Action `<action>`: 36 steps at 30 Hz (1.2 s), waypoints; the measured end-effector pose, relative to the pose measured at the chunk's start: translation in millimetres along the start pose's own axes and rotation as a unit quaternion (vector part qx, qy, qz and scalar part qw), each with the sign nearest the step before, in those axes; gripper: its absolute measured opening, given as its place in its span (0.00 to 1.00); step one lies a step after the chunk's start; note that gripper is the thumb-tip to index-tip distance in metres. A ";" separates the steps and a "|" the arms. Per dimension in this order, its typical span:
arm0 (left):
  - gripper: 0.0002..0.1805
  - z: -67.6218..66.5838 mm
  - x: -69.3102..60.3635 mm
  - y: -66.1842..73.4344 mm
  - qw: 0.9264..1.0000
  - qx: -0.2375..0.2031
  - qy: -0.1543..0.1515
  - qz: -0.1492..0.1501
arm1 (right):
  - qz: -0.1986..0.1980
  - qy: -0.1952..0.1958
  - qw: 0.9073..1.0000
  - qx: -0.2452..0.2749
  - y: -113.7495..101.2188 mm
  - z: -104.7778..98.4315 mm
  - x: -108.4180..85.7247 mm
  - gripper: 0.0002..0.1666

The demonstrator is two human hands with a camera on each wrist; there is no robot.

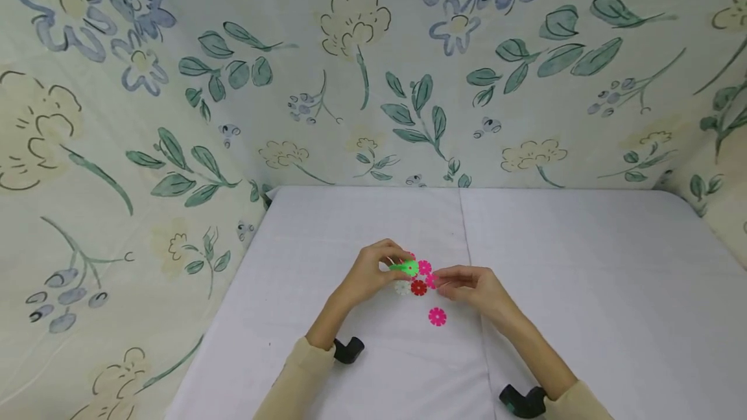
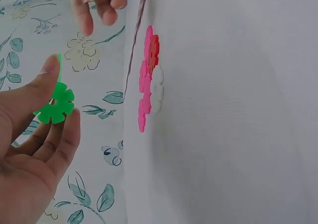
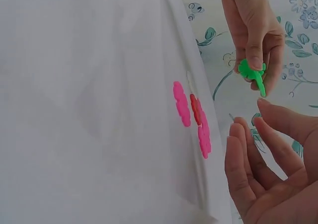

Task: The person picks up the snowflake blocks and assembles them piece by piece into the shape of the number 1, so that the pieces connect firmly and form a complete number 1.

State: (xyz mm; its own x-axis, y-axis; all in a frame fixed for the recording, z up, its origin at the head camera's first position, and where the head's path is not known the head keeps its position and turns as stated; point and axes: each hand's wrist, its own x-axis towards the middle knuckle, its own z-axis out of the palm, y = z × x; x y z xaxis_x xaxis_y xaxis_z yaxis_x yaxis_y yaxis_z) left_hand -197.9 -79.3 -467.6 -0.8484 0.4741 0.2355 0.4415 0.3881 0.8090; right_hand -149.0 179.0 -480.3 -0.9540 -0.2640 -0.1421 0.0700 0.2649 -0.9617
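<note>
Left hand (image 1: 369,273): green slotted flower discs (image 2: 62,106) are pinched, likely keeping slots exposed.
Right hand (image 1: 477,289): fingertips are held apart from thumb.

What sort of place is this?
Perhaps an indoor craft or play corner, judging by the white-covered table, the flower-patterned backdrop around it and the small, colourful flower-shaped pieces being handled there.

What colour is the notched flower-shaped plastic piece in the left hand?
The notched plastic piece is bright green, seen best in the left wrist view.
</note>
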 end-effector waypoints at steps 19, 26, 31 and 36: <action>0.15 -2.0 -3.9 -7.4 0.997 -0.065 -0.031 -0.024 | -0.050 -0.084 0.988 -0.121 22.4 -1.7 -11.9 0.23; 0.15 -0.8 -6.9 -9.2 0.996 -0.082 -0.036 -0.024 | -0.088 -0.072 0.978 -0.175 23.3 4.3 -13.1 0.18; 0.16 -2.2 -8.7 -8.6 0.996 -0.077 -0.019 -0.034 | -0.088 -0.066 0.974 -0.198 19.8 9.3 -9.5 0.14; 0.15 -3.2 -10.1 -9.4 0.996 -0.084 -0.006 -0.040 | -0.103 -0.046 0.974 -0.198 18.2 12.3 -6.7 0.15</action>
State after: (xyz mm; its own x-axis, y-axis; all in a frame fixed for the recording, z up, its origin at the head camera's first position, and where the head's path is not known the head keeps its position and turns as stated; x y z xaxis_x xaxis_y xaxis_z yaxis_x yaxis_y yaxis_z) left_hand -194.4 -90.2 -475.9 -0.8752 0.4561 0.1612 0.3162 0.2871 0.9042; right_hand -137.8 174.3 -499.7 -0.9047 -0.4259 0.0056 -0.2546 0.5302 -0.8087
